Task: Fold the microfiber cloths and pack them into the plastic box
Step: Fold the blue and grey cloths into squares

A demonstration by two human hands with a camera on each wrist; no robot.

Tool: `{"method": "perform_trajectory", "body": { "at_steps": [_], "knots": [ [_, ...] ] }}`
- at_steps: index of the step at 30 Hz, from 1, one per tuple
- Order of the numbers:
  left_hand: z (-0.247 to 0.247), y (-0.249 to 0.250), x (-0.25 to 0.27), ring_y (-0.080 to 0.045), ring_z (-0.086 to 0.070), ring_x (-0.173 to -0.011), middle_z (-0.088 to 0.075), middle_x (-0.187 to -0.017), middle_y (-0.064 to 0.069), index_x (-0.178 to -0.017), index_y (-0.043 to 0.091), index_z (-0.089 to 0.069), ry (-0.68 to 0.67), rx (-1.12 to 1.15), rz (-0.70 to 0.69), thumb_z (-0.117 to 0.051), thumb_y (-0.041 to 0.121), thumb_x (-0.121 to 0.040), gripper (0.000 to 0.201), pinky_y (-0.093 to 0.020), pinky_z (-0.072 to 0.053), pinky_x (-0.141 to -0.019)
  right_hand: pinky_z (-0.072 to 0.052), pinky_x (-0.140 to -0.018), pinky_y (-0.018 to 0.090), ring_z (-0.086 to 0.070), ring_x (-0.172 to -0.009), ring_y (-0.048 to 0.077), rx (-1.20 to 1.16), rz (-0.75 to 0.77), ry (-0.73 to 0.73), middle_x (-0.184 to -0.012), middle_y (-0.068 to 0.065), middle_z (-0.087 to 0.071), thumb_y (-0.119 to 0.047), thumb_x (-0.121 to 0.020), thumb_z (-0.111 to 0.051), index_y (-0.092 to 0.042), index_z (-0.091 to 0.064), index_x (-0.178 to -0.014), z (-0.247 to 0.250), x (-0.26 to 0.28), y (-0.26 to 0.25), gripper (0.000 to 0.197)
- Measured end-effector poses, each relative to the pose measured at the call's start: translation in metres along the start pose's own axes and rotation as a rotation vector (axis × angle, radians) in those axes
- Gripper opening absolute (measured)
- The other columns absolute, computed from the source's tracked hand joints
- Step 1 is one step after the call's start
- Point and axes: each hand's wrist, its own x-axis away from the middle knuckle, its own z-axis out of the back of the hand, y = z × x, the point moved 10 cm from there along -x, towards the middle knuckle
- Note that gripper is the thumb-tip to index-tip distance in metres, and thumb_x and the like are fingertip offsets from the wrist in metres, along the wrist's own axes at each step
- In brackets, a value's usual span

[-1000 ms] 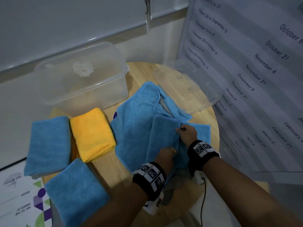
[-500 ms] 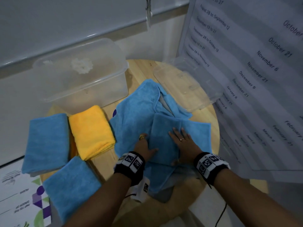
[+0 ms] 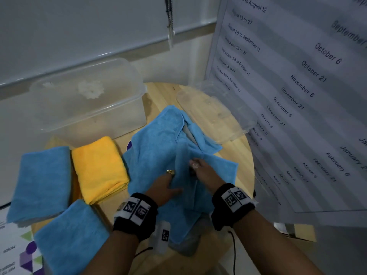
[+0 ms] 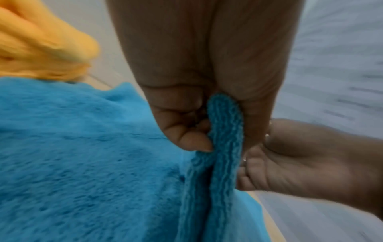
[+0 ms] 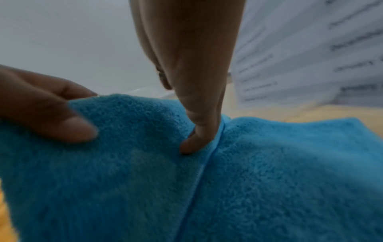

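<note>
Left hand point(image 3: 164, 188) pinches a raised fold of the half-folded blue microfiber cloth point(image 3: 156, 155); right hand point(image 3: 204, 172) grips the same fold from the right. Cloth lies mid round wooden table point(image 3: 241, 155), clear plastic box point(image 3: 89, 100) far left, folded yellow cloth point(image 3: 99, 167) beside it.

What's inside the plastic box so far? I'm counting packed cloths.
No cloth shows inside the plastic box; only a pale blotch shows through its cloudy walls. The folded yellow cloth lies outside it on the table.
</note>
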Motion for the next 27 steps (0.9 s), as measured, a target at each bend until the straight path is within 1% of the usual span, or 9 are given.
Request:
{"method": "perform_trajectory", "body": {
  "at_steps": [2,3,8,10,13,18,23,25,27],
  "knots": [
    [-0.021,0.019,0.000,-0.018,-0.050,-0.119,-0.051,-0.128,-0.006,-0.134,0.002,-0.042,-0.077,-0.128,-0.062,-0.070,0.024,-0.069,0.073,-0.021,-0.038,-0.095,-0.051,-0.058,0.026,-0.062,-0.061,0.010,-0.360,-0.139,0.063,-0.068,-0.002,-0.065,-0.037,-0.096,-0.047,-0.018,-0.061,-0.085,0.010,0.003,0.007,0.025],
    [-0.034,0.032,0.001,-0.021,-0.048,-0.124,-0.049,-0.134,-0.009,-0.138,0.003,-0.037,-0.122,-0.160,-0.100,-0.068,0.025,-0.067,0.081,-0.022,-0.035,-0.099,-0.051,-0.054,0.026,-0.061,-0.055,0.011,-0.472,-0.175,0.092,-0.062,-0.002,-0.065,-0.040,-0.093,-0.051,-0.017,-0.062,-0.081,0.018,0.004,0.012,0.029],
    [-0.103,0.090,0.002,-0.023,-0.052,-0.117,-0.053,-0.125,-0.018,-0.128,0.000,-0.044,-0.263,-0.129,-0.180,-0.065,0.027,-0.072,0.065,-0.029,-0.039,-0.099,-0.056,-0.069,0.033,-0.064,-0.079,0.026,-0.328,-0.176,0.344,-0.095,0.014,-0.066,-0.011,-0.092,-0.053,0.000,-0.059,-0.108,0.090,0.015,0.031,0.020],
    [-0.125,0.097,0.000,-0.030,-0.046,-0.124,-0.046,-0.132,-0.021,-0.134,-0.002,-0.036,-0.312,-0.310,-0.137,-0.061,0.015,-0.086,0.057,-0.032,-0.033,-0.103,-0.051,-0.090,0.045,-0.060,-0.100,0.034,-0.127,-0.214,0.413,-0.116,0.017,-0.060,-0.022,-0.094,-0.050,0.003,-0.050,-0.121,0.115,0.017,0.048,0.036],
    [-0.144,0.095,-0.005,-0.034,-0.043,-0.126,-0.045,-0.134,-0.023,-0.133,-0.006,-0.035,-0.315,-0.519,-0.125,-0.058,0.015,-0.089,0.054,-0.034,-0.029,-0.103,-0.041,-0.102,0.046,-0.048,-0.120,0.038,0.104,-0.309,0.390,-0.135,0.018,-0.045,-0.035,-0.096,-0.045,0.005,-0.032,-0.135,0.128,0.015,0.072,0.058],
    [-0.169,0.067,-0.013,-0.035,-0.043,-0.126,-0.046,-0.133,-0.021,-0.131,-0.003,-0.040,-0.386,-0.651,-0.083,-0.058,0.027,-0.090,0.054,-0.037,-0.032,-0.106,-0.038,-0.096,0.038,-0.049,-0.118,0.040,0.314,-0.308,0.379,-0.129,0.026,-0.051,-0.026,-0.099,-0.040,0.007,-0.046,-0.124,0.138,0.010,0.075,0.042],
    [-0.170,0.066,-0.009,-0.033,-0.052,-0.114,-0.055,-0.122,-0.018,-0.119,0.001,-0.053,-0.439,-0.495,-0.113,-0.067,0.041,-0.077,0.059,-0.038,-0.042,-0.096,-0.040,-0.093,0.037,-0.050,-0.116,0.039,0.377,-0.290,0.471,-0.124,0.026,-0.054,-0.032,-0.093,-0.053,0.007,-0.050,-0.118,0.151,0.012,0.076,0.046],
    [-0.139,0.075,-0.014,-0.031,-0.060,-0.100,-0.063,-0.105,-0.020,-0.102,-0.001,-0.064,-0.253,-0.231,-0.177,-0.047,0.047,-0.073,0.059,-0.035,-0.046,-0.088,-0.041,-0.093,0.038,-0.051,-0.115,0.039,0.354,-0.300,0.518,-0.123,0.027,-0.055,-0.040,-0.093,-0.050,0.009,-0.052,-0.117,0.157,0.015,0.077,0.055],
    [-0.088,0.062,-0.022,-0.030,-0.062,-0.092,-0.064,-0.095,-0.018,-0.092,0.000,-0.068,0.147,-0.010,-0.181,-0.041,0.028,-0.072,0.043,-0.015,-0.043,-0.084,-0.040,-0.092,0.037,-0.051,-0.116,0.040,0.351,-0.321,0.475,-0.124,0.030,-0.054,-0.042,-0.098,-0.038,0.012,-0.052,-0.118,0.152,0.016,0.078,0.059]
  ]
}}
